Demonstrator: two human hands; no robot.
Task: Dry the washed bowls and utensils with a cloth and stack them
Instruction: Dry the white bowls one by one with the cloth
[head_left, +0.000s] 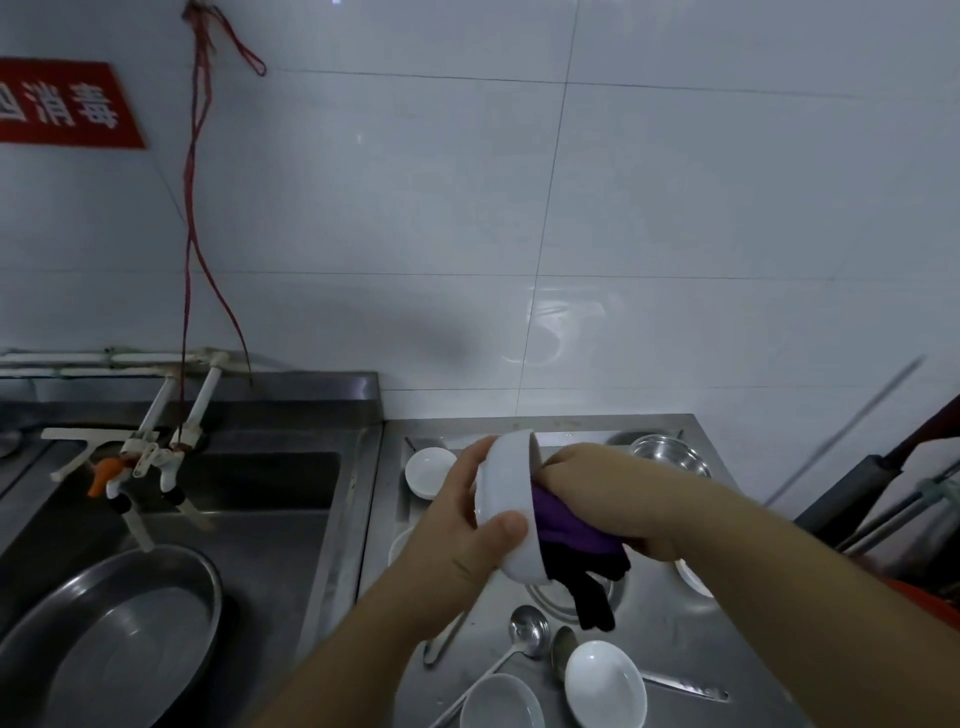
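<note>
At frame centre I hold the bowl (506, 499) on edge above the counter (649, 639). My left hand (457, 525) wraps its fingers around the glazed, slippery, breakable wall; grip there. My right hand (597, 488) fingers press the soft cloth (566, 530) inside.

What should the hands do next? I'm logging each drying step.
Probably turn the bowl a little in the left hand so the cloth reaches fresh surface. The right hand presses the cloth into the tilted bowl, held off the counter, so wiping looks unfinished.
</note>
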